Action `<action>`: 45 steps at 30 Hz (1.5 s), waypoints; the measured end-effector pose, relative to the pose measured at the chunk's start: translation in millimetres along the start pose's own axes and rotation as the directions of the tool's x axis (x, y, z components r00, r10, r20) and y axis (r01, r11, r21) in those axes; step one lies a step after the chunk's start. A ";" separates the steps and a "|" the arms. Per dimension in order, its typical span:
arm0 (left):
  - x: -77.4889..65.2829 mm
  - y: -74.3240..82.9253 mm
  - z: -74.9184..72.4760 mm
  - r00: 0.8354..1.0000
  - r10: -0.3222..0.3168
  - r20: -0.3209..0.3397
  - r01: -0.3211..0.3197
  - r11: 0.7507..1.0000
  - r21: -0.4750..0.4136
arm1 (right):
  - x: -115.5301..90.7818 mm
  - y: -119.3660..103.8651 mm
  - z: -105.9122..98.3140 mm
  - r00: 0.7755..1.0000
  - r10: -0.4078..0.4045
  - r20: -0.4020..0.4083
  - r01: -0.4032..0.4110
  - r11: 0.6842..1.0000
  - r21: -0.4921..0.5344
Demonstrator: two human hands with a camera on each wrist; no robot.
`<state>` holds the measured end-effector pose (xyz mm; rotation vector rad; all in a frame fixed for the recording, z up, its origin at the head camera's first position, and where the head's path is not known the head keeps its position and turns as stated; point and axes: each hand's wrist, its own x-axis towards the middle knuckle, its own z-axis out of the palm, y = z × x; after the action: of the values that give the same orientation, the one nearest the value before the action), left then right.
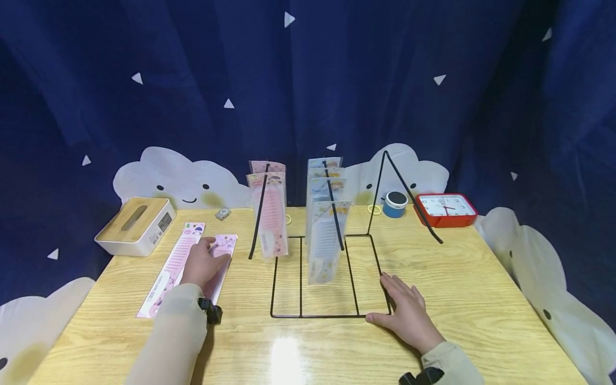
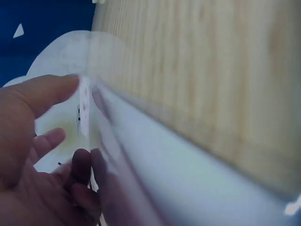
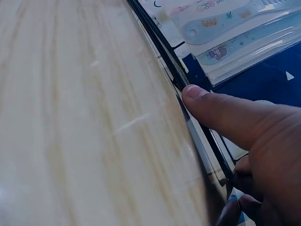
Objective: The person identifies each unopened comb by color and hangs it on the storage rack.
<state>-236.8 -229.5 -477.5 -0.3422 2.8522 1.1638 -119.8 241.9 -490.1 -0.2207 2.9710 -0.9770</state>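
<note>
Left hand (image 1: 204,262) at a pink pack (image 1: 225,245); right hand (image 1: 409,318) on the rack (image 1: 332,316).
The pack lay flat at the left of the table (image 1: 245,342), just right of a second pack (image 1: 174,260). The left thumb and fingers were parted across its width; whether they gripped could not be told. The right hand was spread, thumb on the near bar, fingers at the right bar, holding nothing up. Pink packs (image 1: 273,216) and blue packs (image 1: 321,240) hung from the hooks. The pack was judged light, slippery in its glossy film, stiffened by the comb inside and liable to crease; both long edges offered the best hold.
</note>
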 end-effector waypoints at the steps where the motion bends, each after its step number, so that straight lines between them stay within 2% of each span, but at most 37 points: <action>1: -0.6 1.5 0.5 1.000 -0.007 0.017 0.007 1.000 0.019 | -0.1 -0.3 0.2 1.000 0.000 0.000 0.000 1.000 0.001; 8: -7.4 11.5 -4.6 0.991 -0.061 0.120 0.049 0.993 0.103 | 0.1 -0.9 1.2 1.000 -0.007 -0.007 0.007 1.000 -0.004; 13: -13.9 20.2 -11.3 0.962 -0.128 0.241 0.096 0.985 0.140 | -0.7 -1.4 0.1 1.000 -0.002 -0.006 0.002 1.000 -0.004; 17: -17.5 22.5 -14.5 0.947 -0.151 0.282 0.116 0.984 0.139 | -0.8 -2.2 -0.1 1.000 -0.008 -0.005 0.008 1.000 -0.002; 23: -19.0 18.7 -14.8 0.941 -0.149 0.303 0.105 0.982 0.158 | 0.1 -1.9 -0.1 1.000 -0.007 -0.005 0.007 1.000 0.007; 31: -19.3 14.6 -11.3 0.958 -0.120 0.262 0.085 0.986 0.143 | -1.8 -0.2 0.9 1.000 -0.019 -0.020 0.019 1.000 0.000; 39: -12.5 11.2 -10.5 0.944 -0.112 0.309 0.076 0.989 0.124 | -2.2 -1.3 -0.5 1.000 -0.005 -0.006 0.005 1.000 0.004; 42: -11.0 10.0 -12.1 0.948 -0.093 0.304 0.061 0.992 0.113 | -1.6 -1.4 -0.4 1.000 -0.008 -0.008 0.008 1.000 0.003; 45: -10.3 8.0 -13.7 0.960 -0.057 0.274 0.039 0.997 0.072 | -0.9 -1.6 0.4 1.000 -0.010 -0.011 0.010 1.000 0.005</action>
<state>-227.9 -231.6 -461.0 -0.2241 2.6177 1.0153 -118.7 240.6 -489.4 -0.2306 2.9800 -0.9906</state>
